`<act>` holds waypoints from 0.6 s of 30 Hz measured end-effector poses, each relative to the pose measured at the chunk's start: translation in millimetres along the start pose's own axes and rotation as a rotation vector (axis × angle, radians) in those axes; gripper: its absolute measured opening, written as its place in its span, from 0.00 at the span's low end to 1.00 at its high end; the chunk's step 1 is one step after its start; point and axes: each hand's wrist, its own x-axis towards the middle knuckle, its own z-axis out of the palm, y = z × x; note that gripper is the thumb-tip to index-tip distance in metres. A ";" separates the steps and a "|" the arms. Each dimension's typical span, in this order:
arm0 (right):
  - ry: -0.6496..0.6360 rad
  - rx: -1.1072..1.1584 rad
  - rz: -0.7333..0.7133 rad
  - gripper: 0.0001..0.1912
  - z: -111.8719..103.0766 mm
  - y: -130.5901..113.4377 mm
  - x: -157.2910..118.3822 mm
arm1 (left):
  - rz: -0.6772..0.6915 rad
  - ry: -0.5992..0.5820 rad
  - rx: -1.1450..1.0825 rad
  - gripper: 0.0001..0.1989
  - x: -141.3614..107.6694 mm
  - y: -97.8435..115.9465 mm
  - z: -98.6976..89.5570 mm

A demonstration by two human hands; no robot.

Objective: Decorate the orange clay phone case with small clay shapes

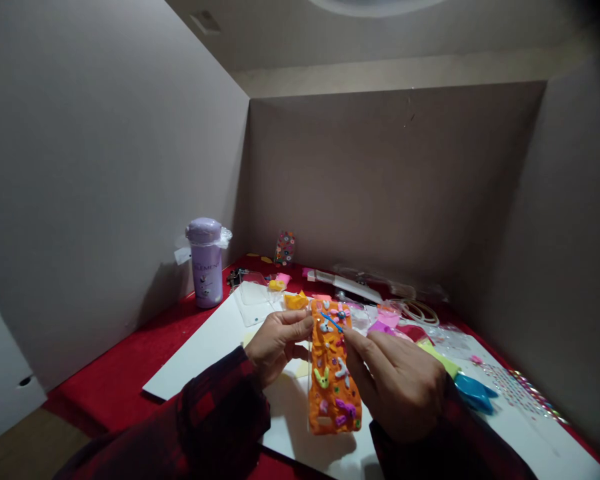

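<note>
An orange clay-covered phone case [329, 403] is held up and tilted above the white board, its face toward me. Small clay figures in yellow, white, purple and pink, plus tiny gems, dot its surface. My left hand [279, 343] pinches the case by its upper left edge. In my right hand [403, 373] is a thin blue modelling tool [331, 323], gripped close to its end. The tool's tip lies over the upper part of the case, near a white figure; whether it touches the clay I cannot tell.
A white board [195, 353] rests on red cloth [100, 353]. A purple bottle [207, 267] stands left, a decorated case [285, 249] at the back. Clay packets, a blue packet [474, 393] and scattered gems [517, 390] lie right. Grey panels [380, 187] enclose the table.
</note>
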 end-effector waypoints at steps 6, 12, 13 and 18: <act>0.043 0.003 0.007 0.06 0.9 -1.5 2.0 | -0.006 -0.001 0.002 0.15 -0.1 0.3 1.0; 0.059 0.000 -0.018 0.08 3.1 -1.2 -0.2 | -0.002 -0.024 0.005 0.15 -0.5 -0.5 1.8; 0.042 -0.010 -0.027 0.08 2.5 -0.9 0.0 | -0.003 -0.027 0.004 0.15 -0.6 -0.5 1.7; 0.032 -0.024 0.001 0.06 -1.1 -0.4 3.2 | 0.001 -0.030 0.004 0.15 -0.5 0.0 1.0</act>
